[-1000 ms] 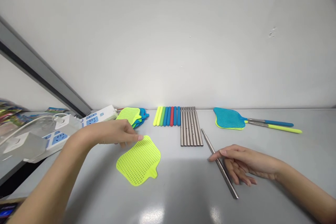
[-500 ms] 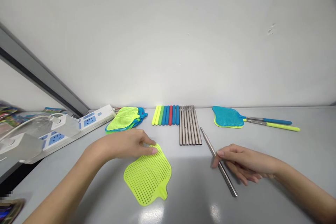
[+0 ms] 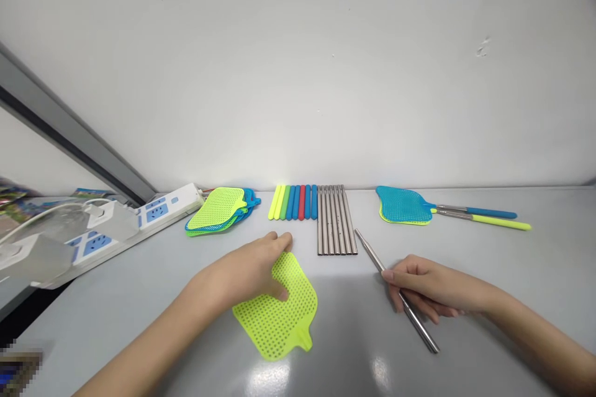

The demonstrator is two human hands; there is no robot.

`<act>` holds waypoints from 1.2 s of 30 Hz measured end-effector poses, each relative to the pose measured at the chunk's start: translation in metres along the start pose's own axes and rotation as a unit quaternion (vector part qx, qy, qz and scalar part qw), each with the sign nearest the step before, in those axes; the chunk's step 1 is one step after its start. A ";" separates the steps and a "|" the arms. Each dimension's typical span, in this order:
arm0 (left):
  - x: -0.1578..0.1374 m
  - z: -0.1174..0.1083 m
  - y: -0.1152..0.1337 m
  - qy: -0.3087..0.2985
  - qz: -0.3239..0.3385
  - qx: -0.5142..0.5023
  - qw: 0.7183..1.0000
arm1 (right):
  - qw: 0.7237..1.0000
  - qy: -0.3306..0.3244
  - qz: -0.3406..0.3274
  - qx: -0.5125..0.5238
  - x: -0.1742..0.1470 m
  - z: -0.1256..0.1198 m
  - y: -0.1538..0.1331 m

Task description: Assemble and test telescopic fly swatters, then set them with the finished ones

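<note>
My left hand (image 3: 256, 270) grips a yellow-green fly swatter head (image 3: 284, 316) at its far left edge, thumb on the mesh and fingers past the rim. The swatter head's short neck points toward me. In my right hand (image 3: 426, 285) is a silver telescopic rod (image 3: 421, 325), pinched between thumb and fingers; its thin end points away to the left. Beyond my hands several similar metal rods (image 3: 336, 223) lie side by side, next to a row of coloured handles (image 3: 295, 203) in yellow, green, blue and red.
A stack of swatter heads (image 3: 216, 208) lies at the back left, by a white power strip (image 3: 170, 205) with plugs in it. Two assembled fly swatters (image 3: 405, 205), one blue and one yellow, lie at the back right. A white wall (image 3: 316, 74) bounds the table's far side.
My left hand has drawn the yellow-green swatter head a little to the right, its thumb now further onto the mesh. My right hand and the rod have shifted slightly right.
</note>
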State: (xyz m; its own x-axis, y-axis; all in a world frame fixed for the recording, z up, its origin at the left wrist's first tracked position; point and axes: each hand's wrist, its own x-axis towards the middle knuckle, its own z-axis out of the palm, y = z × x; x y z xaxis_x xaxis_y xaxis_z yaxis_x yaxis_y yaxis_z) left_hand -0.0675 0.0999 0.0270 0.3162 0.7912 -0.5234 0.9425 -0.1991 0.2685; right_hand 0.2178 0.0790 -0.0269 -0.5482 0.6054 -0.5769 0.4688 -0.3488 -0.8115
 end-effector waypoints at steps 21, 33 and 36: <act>0.007 0.014 0.008 0.065 0.013 0.043 0.997 | 0.999 0.032 0.009 0.003 0.003 0.004 0.008; 0.008 0.014 0.011 0.066 0.001 0.044 0.997 | 0.947 0.230 0.026 -0.224 0.003 -0.001 0.009; 0.008 0.014 0.012 0.065 0.001 0.041 0.997 | 0.915 0.289 -0.014 -0.282 0.002 -0.007 0.008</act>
State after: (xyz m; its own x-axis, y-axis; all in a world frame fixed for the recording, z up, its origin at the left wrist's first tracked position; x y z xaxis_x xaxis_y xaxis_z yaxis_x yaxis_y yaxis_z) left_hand -0.0523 0.0958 0.0148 0.3064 0.8581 -0.4120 0.9493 -0.2435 0.1988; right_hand 0.2257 0.0823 -0.0340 -0.1841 0.9421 -0.2801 0.8327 -0.0019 -0.5537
